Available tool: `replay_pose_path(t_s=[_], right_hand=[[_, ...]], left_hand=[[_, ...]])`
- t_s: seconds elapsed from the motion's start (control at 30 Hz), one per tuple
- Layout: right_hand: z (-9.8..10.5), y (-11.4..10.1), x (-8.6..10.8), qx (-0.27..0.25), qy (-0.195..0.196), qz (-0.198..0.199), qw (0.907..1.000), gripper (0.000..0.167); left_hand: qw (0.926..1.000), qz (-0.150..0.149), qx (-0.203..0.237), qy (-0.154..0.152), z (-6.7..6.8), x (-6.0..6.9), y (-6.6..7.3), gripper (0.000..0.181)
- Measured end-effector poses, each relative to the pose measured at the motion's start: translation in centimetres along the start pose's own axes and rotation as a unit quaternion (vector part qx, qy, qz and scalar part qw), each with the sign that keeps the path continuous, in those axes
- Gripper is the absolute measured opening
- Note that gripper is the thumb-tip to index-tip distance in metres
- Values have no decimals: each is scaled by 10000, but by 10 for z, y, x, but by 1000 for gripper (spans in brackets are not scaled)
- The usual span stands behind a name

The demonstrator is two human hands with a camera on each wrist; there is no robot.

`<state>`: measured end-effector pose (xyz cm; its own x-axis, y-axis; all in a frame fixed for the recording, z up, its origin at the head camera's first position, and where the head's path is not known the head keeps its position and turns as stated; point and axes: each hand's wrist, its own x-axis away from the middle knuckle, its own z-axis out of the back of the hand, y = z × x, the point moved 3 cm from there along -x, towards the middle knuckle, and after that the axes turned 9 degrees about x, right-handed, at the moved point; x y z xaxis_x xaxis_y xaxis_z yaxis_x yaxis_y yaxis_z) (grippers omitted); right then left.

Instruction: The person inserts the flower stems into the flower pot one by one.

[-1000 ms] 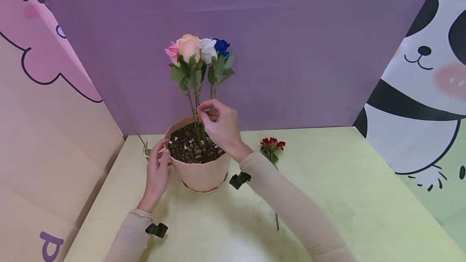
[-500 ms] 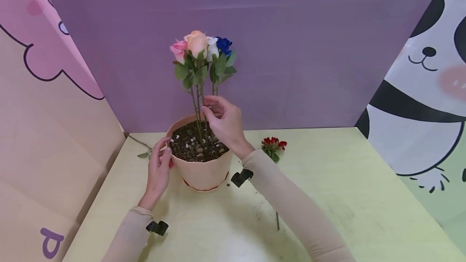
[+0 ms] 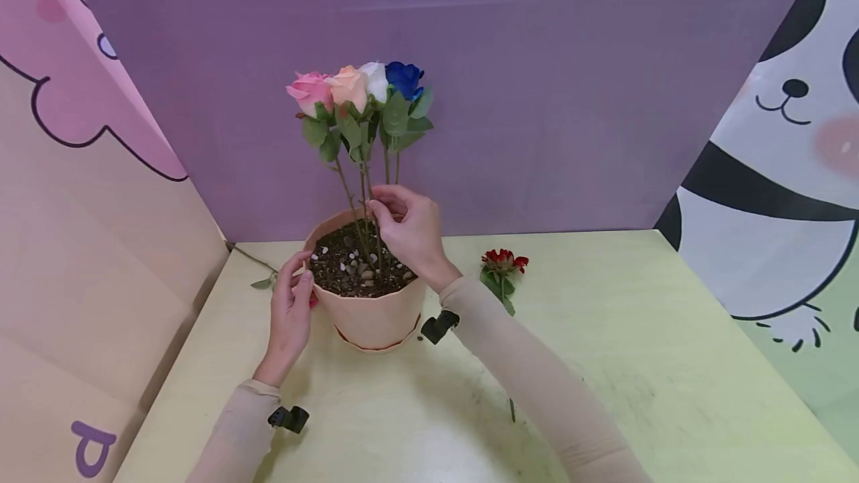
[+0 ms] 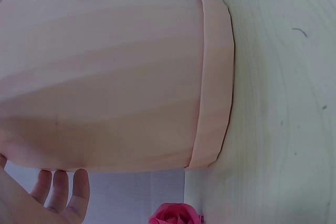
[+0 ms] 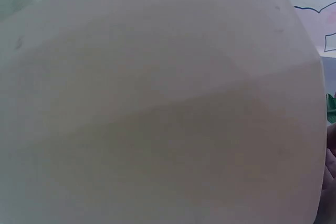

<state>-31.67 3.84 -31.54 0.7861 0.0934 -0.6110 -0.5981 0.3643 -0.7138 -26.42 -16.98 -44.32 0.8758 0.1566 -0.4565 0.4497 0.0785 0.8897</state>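
Observation:
A peach-coloured flowerpot (image 3: 369, 323) holds dark soil dotted with pebbles. Out of it stand a pink rose (image 3: 312, 92), a peach rose (image 3: 348, 86), a white rose (image 3: 374, 80) and a blue rose (image 3: 405, 80). Thumb and fingertips of my right hand (image 3: 412, 233) pinch a thin rose stem above the soil; which bloom it bears is hard to tell. My left hand (image 3: 291, 319) rests against the pot's left side, its fingertips (image 4: 80, 179) touching the outer wall. In the right wrist view, the pot's wall (image 5: 168, 103) fills most of the picture.
Right of the pot lies a red flower (image 3: 503, 263), its stem partly under my right forearm. A deep pink rose (image 4: 175, 214) lies on the table (image 3: 637, 334) beside the pot, mostly behind my left hand. A purple panel (image 3: 570, 118) stands behind.
The blooms swing right, then back left and spread apart, the pink one furthest left. My right hand shifts slightly with the stem. My left hand stays at the pot.

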Motion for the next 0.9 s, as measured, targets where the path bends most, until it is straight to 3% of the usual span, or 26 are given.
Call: replay_pose_path(t_s=[0.43,0.9], right_hand=[[3,12,4,-293,23,-289,9991,20],[13,11,12,-374,217,-211,9988,19]], left_hand=[[10000,-17,-57,58,1,-1,-1,42],[10000,-60,-31,40,1,0,1,42]])
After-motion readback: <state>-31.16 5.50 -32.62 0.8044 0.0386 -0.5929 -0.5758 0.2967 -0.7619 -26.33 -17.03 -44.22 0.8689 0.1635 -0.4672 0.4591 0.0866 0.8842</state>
